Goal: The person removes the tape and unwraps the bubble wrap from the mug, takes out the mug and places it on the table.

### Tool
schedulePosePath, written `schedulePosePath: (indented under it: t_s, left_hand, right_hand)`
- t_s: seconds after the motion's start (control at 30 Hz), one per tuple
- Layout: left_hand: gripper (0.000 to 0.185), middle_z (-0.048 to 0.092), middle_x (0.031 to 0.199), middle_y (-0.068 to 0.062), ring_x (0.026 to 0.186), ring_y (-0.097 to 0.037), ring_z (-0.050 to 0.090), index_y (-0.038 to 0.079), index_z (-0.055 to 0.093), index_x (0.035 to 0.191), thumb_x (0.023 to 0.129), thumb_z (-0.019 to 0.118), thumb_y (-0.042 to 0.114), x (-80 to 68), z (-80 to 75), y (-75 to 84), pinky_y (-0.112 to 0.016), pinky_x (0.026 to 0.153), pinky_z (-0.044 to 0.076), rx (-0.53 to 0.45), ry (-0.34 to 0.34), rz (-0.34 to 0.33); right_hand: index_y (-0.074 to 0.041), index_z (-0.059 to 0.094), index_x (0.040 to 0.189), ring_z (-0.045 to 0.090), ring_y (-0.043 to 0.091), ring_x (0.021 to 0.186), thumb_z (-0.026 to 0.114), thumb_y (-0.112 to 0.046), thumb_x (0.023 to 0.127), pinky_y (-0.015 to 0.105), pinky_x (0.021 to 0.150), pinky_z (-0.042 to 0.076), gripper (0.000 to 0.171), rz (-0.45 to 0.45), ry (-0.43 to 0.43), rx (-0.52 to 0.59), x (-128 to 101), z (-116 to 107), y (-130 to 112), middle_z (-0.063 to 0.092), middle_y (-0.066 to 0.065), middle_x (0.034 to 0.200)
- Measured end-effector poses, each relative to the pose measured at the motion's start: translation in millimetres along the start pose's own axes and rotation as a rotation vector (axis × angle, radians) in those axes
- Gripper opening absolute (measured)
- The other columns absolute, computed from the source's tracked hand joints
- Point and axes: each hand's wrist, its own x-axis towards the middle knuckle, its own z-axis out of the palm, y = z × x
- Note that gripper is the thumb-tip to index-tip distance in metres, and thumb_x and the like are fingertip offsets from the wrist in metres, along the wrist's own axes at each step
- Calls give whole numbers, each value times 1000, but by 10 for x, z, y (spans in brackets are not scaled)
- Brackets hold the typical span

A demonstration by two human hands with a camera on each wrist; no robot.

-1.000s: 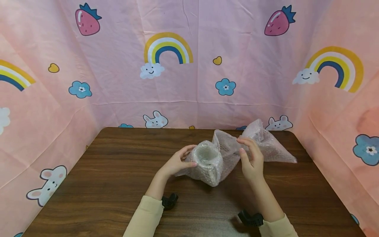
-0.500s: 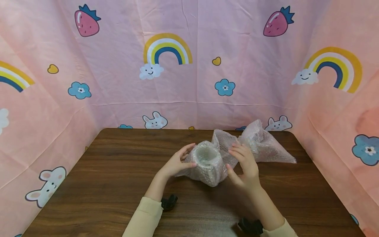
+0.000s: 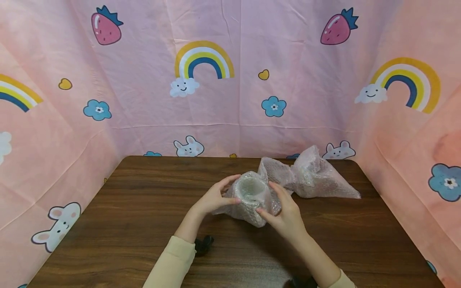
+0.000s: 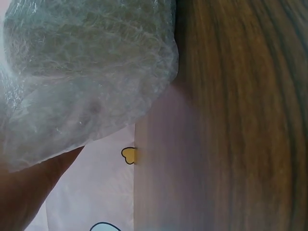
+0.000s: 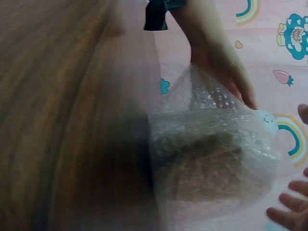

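Note:
A round, cup-shaped thing wrapped in bubble wrap (image 3: 250, 197) stands on the brown wooden table (image 3: 144, 208), its open top facing up. My left hand (image 3: 224, 193) grips its left side, thumb in front and fingers behind. On its right side, my right hand (image 3: 278, 205) curls round the wrap. A loose tail of the bubble wrap (image 3: 313, 176) trails to the back right. The left wrist view shows the wrap (image 4: 86, 72) up close. In the right wrist view the wrapped bundle (image 5: 216, 159) has my left hand (image 5: 221, 62) behind it and my right fingertips (image 5: 288, 211) beside it.
Pink cloth with rainbows, strawberries and rabbits (image 3: 230, 80) walls the table at the back and on both sides. The table's back right corner (image 3: 354, 162) lies just beyond the wrap's tail.
My right hand has left the loose tail and come down and left onto the right side of the wrapped bundle. The left hand and the bundle have stayed put.

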Motion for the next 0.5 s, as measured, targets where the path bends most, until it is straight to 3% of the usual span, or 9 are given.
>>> schedulePosePath:
  t_s: [0.1, 0.23, 0.5]
  left_hand:
    - [83, 34, 150, -3, 134, -35, 33, 28, 38, 148, 77, 82, 29, 2, 0, 16, -57, 103, 31, 37, -1, -23]
    - [86, 33, 151, -3, 135, -34, 31, 29, 37, 148, 76, 83, 30, 6, -3, 36, -54, 104, 32, 84, -10, -19]
    - [77, 42, 146, 0, 130, -24, 40, 25, 44, 145, 77, 82, 25, 11, -34, 43, -48, 103, 35, 98, -10, -8]
  right_hand:
    - [4, 43, 139, 50, 38, 119, 85, -31, 73, 54, 89, 46, 86, 126, -68, -1, -26, 41, 5, 49, 20, 136]
    - [4, 33, 145, 50, 41, 118, 85, -33, 71, 51, 84, 50, 97, 246, -141, 11, -44, 92, 7, 41, 24, 142]
    - [10, 31, 143, 44, 40, 126, 81, -33, 76, 48, 84, 51, 95, 309, -195, 41, -64, 158, 23, 37, 26, 145]
